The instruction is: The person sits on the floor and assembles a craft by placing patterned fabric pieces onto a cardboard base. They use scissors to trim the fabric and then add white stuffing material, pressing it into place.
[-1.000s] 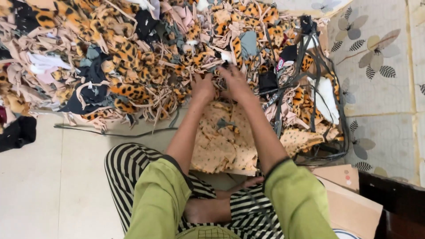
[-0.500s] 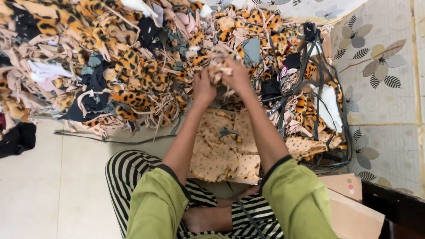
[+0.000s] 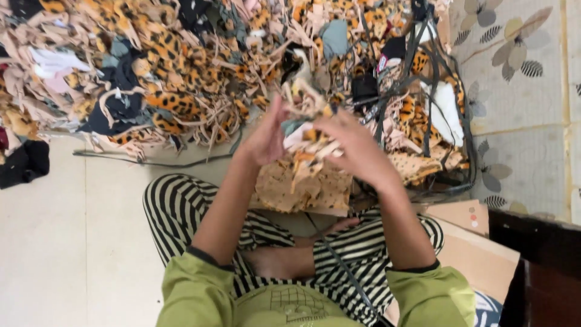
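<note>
Leopard-print scraps (image 3: 305,130) bunched at frame centre, lifted above my lap | left hand (image 3: 266,136) closed on the bunch's left side | right hand (image 3: 354,148) gripping its right side, fingers curled | tan cloth (image 3: 296,191) hanging just below | scrap pile (image 3: 181,66) across upper frame on floor (image 3: 48,242)

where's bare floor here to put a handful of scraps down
Bare tile floor lies left of the striped trousers, below the scrap heap and beside the black cloth. The patterned floor right of the heap is also free. Between left hand and right hand it is crowded.
</note>
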